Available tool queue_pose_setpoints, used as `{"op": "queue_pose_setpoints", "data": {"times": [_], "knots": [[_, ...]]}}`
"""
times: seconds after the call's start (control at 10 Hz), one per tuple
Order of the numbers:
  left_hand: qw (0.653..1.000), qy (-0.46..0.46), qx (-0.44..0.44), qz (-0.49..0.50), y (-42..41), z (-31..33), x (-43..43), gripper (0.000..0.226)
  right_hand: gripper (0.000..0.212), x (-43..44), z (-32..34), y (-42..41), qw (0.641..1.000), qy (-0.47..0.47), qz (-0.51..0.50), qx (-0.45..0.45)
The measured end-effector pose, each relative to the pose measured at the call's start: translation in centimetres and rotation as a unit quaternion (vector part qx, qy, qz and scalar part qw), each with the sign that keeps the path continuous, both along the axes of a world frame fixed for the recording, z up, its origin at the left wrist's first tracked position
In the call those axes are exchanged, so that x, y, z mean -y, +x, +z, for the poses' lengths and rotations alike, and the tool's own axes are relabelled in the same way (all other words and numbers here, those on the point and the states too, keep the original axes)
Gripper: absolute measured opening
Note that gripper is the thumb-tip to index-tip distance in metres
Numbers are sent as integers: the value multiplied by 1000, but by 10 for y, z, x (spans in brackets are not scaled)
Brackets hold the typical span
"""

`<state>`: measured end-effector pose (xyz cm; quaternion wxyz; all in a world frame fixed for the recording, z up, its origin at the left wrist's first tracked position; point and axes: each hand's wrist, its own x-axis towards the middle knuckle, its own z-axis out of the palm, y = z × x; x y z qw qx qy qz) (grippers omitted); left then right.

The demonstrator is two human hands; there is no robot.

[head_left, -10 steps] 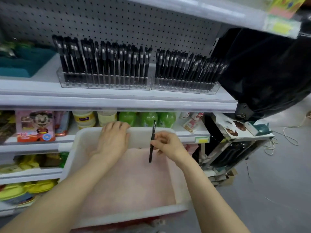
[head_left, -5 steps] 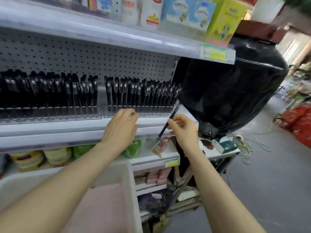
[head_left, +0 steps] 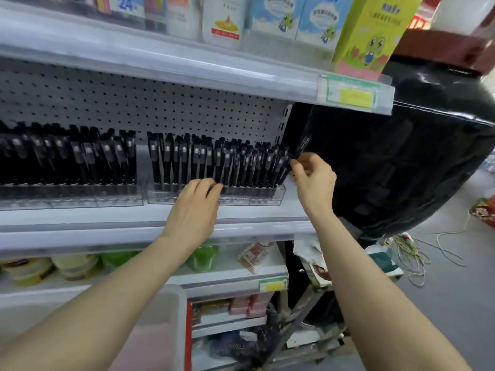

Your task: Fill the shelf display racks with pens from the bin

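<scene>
**Pen's up at the rack now, nearly in**

1 sec ago we had the pen [head_left: 304, 144] down over the bin [head_left: 177, 299]. Now our right hand [head_left: 313, 175] has it at the far right end of the right rack [head_left: 265, 196], pinched btwn thumb and fingertips, tilted. So 1 more pen is about to go in.

Our left hand [head_left: 195, 202] has its fingers fairly straight against the racked pens mid-rack, gripping nothing. The left rack [head_left: 117, 197] looks full.

The bin's mostly cut off, so we can't tell what's left in it. The pen's lower end is prob near the last slot, but it's black on black and hard to see.

Bright even light, soft motion blur, bowed wide-angle edges, glare on shelf rails [head_left: 187, 65]
</scene>
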<state>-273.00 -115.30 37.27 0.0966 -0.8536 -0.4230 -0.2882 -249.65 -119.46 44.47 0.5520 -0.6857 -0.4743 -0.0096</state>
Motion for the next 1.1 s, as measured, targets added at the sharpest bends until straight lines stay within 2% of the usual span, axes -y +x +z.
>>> {"op": "queue_pose_setpoints", "data": {"times": [0.2, 0.4, 0.7, 0.9, 1.0, 1.1], "knots": [[1000, -4, -4, 7, 1, -2, 2, 50, 22, -14, -30, 1, 995, -97, 12, 35], [1000, 2, -9, 10, 1, -4, 2, 52, 21, -17, -37, 1, 992, -97, -16, 81], [1000, 22, -4, 14, 2, -5, 3, 53, 21, -16, -40, 0, 992, -90, -15, 82], [999, -37, 11, -18, -6, 8, 8, 50, 19, -3, -34, -8, 996, -44, -22, 81], [997, -58, 21, -40, -16, 16, 13, 47, 14, 8, -29, -20, 991, 0, 1, 131], [998, -29, 30, -51, -32, 32, 23, 42, 6, 21, -17, -47, 962, 17, 77, 261]]}}
